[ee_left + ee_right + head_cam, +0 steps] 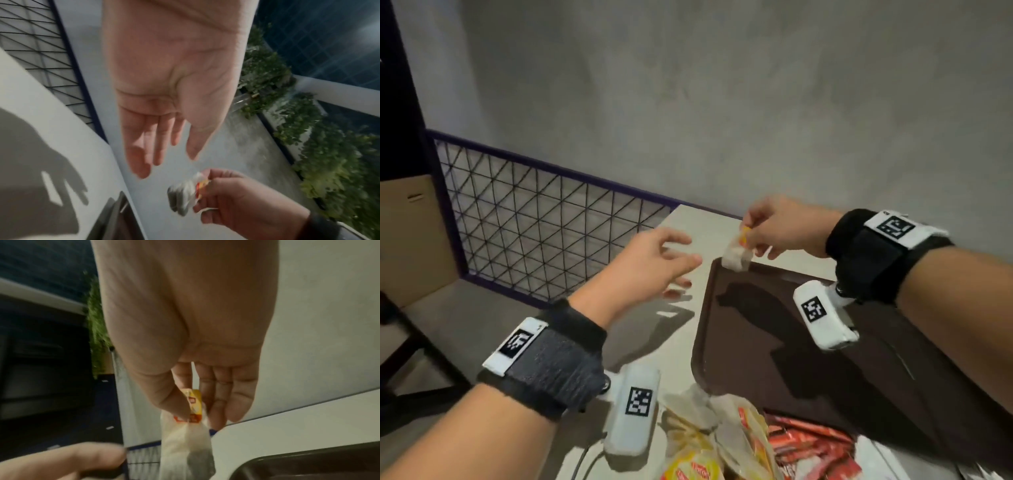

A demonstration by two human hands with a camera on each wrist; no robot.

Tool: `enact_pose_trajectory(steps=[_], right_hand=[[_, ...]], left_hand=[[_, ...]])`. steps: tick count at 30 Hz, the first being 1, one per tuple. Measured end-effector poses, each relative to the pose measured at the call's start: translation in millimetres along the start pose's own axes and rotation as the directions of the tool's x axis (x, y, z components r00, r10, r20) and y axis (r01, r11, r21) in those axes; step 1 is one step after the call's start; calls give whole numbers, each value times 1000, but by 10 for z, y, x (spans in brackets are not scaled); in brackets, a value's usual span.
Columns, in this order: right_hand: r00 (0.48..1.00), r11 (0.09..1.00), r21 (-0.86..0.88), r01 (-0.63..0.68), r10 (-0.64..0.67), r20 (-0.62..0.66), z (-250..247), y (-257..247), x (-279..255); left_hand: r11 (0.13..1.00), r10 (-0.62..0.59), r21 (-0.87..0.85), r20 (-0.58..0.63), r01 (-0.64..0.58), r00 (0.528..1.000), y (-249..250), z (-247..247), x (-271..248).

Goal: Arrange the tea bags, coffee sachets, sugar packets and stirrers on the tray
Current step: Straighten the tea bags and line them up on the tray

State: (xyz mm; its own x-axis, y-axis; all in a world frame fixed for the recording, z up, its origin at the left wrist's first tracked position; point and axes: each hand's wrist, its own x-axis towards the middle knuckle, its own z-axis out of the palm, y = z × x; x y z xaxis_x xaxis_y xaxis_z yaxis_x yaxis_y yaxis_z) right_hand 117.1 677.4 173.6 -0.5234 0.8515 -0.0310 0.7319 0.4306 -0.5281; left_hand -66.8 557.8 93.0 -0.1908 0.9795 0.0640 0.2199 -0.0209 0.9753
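Observation:
My right hand (751,236) pinches a small bunch of tea bags (736,257) by their yellow tags (194,404), thumb against forefinger, above the far left corner of the dark brown tray (825,359). The white bags (185,451) hang down from the fingers (218,395). The same bunch (183,196) shows in the left wrist view. My left hand (671,260) hovers just left of the bags with fingers (144,146) spread and holds nothing. A heap of yellow tea packets (695,466) and red coffee sachets (811,448) lies at the near edge.
The tray lies on a white table (688,226) against a grey wall. A purple-framed wire mesh panel (534,222) stands left of the table, with a cardboard box (410,236) and a dark chair (410,346) beyond it.

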Motion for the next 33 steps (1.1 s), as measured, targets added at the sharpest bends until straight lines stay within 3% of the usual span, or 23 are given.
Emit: enact_pose_trajectory(steps=[3,8,13,21,25,27,33], right_hand=[[992,987,-119,-103,111,63,79,286,354],[981,979,-105,-174,182,71,223,515,709],[973,980,-64,-191,197,117,348,537,871],[967,972,42,-230,223,125,372,604,901],[953,945,197,-261,220,207,340,580,860],[935,935,185,-303,253,250,379,595,856],[946,943,115,-312,296,132,502,609,957]], left_hand=[[979,-179,120,142,162,974,-187,-104,55],[926,-362,231,322,298,875,-318,-36,49],[922,-367,265,367,282,855,-317,41,51],[933,-335,255,367,252,868,-346,94,35],[939,-326,231,365,254,872,-330,99,21],[941,-326,218,371,259,870,-320,100,15],[935,-330,255,380,244,864,-320,96,17]])
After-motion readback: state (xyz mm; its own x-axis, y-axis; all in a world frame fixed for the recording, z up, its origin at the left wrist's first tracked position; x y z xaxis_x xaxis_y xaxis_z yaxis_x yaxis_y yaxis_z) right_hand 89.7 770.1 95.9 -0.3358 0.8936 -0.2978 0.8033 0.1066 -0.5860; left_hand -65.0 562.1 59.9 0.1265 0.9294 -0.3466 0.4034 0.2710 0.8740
